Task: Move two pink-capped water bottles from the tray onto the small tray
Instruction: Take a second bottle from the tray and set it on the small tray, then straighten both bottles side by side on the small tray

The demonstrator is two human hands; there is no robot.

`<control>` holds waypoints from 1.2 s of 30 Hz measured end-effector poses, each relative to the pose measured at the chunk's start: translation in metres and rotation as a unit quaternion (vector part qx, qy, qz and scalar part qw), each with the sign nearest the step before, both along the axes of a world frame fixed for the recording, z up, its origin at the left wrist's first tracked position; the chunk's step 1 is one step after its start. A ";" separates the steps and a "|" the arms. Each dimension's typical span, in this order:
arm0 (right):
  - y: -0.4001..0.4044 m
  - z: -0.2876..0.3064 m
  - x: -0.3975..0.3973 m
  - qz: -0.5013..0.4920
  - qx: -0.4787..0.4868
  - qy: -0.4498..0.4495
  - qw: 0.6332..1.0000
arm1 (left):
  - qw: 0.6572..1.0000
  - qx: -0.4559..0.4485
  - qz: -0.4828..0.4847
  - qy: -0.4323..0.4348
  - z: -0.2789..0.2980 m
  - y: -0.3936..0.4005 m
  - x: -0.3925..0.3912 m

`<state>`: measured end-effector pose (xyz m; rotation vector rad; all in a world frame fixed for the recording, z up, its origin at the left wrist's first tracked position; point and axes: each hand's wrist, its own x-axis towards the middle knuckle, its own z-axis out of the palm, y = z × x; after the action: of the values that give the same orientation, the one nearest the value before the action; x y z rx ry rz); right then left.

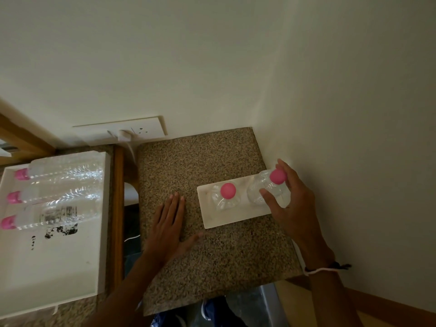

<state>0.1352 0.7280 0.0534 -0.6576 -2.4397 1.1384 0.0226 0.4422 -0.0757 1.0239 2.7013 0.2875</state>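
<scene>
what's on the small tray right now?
Two upright pink-capped bottles: one stands free on the small tray, the other is gripped by the right hand, whose fingers hide its far side and base, so contact with the tray is unclear.

A speckled granite bench (212,251) filled the corner between two pale walls. On it lay a small white tray (213,221), set toward the right wall, and the left hand (168,228) rested flat on the stone just beside the tray's left edge. To the left, past a wooden strip (118,208), a second speckled bench surface (77,308) carried a large white tray (59,260) lying flat.
</scene>
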 end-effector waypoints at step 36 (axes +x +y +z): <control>-0.037 -0.074 0.011 -0.108 -0.037 -0.131 0.985 | 0.870 0.226 0.288 -0.331 0.051 0.036 -0.026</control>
<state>0.1463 0.6910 -0.0203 -1.1291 -2.4676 1.1208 -0.0036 0.4778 -0.0247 0.0882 2.2353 1.1781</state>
